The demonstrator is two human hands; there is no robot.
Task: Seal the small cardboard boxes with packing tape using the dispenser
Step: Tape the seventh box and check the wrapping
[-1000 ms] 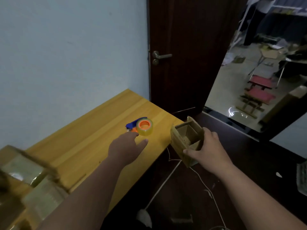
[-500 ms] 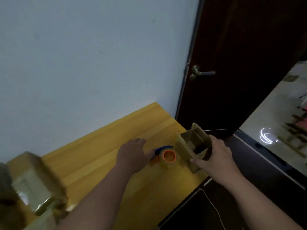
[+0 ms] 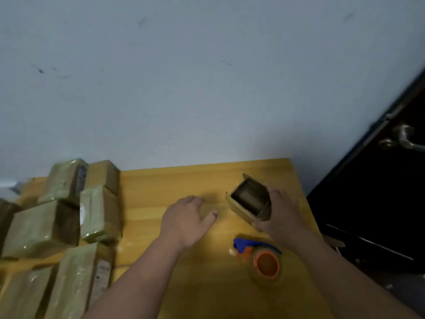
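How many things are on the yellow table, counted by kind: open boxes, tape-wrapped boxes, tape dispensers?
Open cardboard box, held by the right hand: 1
Tape dispenser: 1
Tape-wrapped boxes, stacked at the left: at least 6, some cut off by the frame edge
Total: at least 8

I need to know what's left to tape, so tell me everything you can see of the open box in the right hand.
The small cardboard box is plain brown, unsealed, its flaps open and its dark inside showing. It tilts, opening facing up and toward the camera, over the yellow wooden table. The right hand grips its right side.
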